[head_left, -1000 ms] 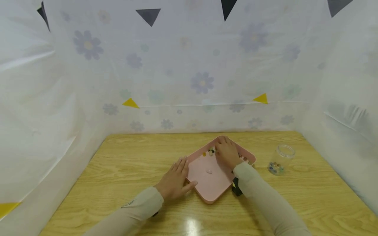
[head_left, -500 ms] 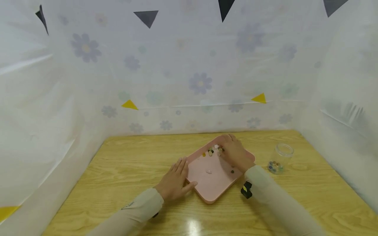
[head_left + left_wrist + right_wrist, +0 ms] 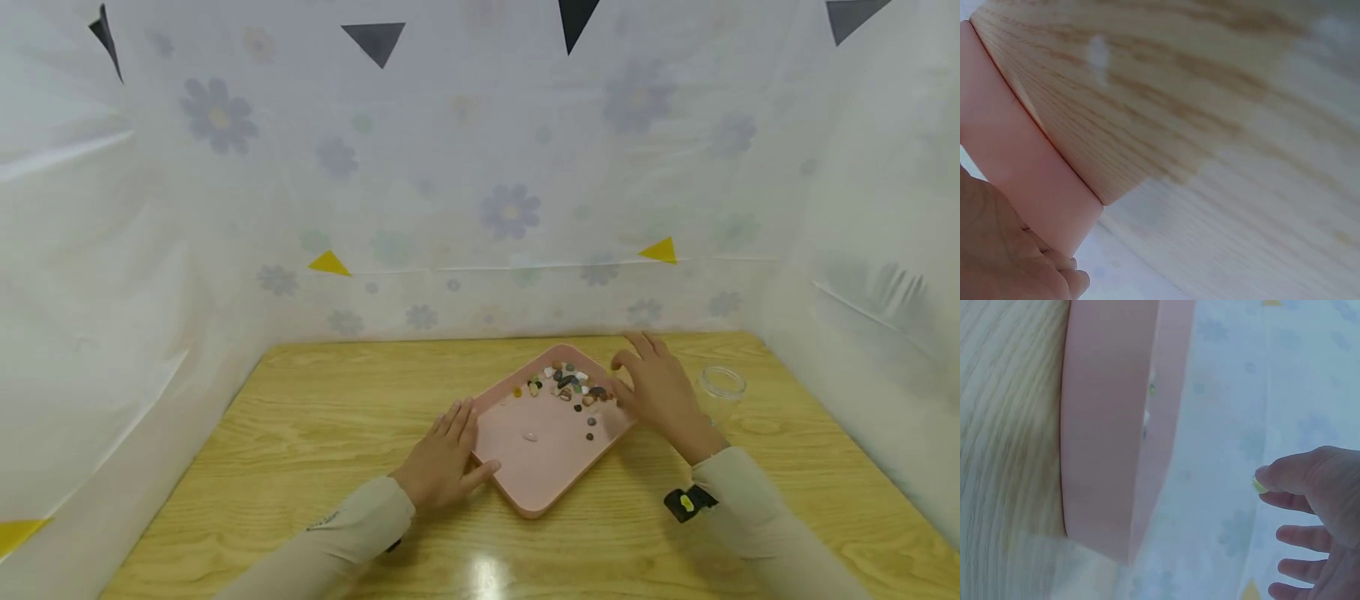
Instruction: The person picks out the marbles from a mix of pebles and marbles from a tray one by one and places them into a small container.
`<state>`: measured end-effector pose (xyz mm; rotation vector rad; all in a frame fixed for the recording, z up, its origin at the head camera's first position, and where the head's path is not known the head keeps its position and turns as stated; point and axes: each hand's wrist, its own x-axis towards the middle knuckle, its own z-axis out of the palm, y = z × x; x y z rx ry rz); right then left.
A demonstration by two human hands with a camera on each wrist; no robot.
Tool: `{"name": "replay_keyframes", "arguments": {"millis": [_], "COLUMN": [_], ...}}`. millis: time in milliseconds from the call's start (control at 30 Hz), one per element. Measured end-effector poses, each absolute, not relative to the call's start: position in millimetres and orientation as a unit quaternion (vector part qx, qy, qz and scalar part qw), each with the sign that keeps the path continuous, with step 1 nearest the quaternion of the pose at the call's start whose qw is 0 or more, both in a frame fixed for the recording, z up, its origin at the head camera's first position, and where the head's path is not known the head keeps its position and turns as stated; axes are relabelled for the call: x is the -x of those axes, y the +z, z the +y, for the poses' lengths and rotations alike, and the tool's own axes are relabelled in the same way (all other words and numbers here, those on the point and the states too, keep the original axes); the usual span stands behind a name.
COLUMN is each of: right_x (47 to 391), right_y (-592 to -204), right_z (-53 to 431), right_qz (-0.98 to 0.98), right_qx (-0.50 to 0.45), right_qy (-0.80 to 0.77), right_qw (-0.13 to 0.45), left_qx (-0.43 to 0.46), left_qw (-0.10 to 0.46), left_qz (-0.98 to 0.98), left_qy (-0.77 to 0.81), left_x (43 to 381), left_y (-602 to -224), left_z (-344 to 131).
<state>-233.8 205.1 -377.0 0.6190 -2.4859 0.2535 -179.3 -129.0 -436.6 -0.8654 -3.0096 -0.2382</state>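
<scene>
My left hand rests with straight fingers against the left side of a pink tray; the left wrist view shows its fingers at the tray's outer wall. Over the tray's right edge is my right hand. Between its thumb and index finger it pinches a small glossy yellow-green marble, clearest in the right wrist view. Several mixed pebbles lie along the tray's far side, and a pale pebble lies alone nearer its middle. A clear glass jar stands just right of the right hand, which hides its lower part.
A wood-grain table bears the tray and jar. White flower-print sheeting encloses the back and both sides. Dark and yellow triangles mark the sheeting.
My right hand has left the pebbles and moved right, beyond the tray's edge towards the jar, now pinching a marble. More pebbles are uncovered. The left hand stays put.
</scene>
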Motion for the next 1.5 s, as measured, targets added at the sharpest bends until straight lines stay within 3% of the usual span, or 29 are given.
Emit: {"name": "replay_keyframes", "arguments": {"millis": [233, 567, 1500], "right_x": [211.7, 195.3, 196.9], "right_y": [-363.1, -354.3, -366.7], "right_z": [239.1, 283.3, 321.5], "right_qz": [-0.914, -0.920, -0.947], "right_qx": [-0.215, -0.157, -0.092], "right_qy": [0.107, 0.119, 0.112], "right_qw": [0.327, 0.340, 0.287], "left_qx": [0.277, 0.275, 0.274], "left_qw": [-0.003, 0.003, 0.005], "left_qz": [-0.958, -0.958, -0.960], "left_qy": [-0.075, -0.076, -0.066], "left_x": [178.7, 179.5, 180.7], "left_y": [-435.5, -436.5, -439.7], "left_z": [-128.4, -129.2, -127.1]}}
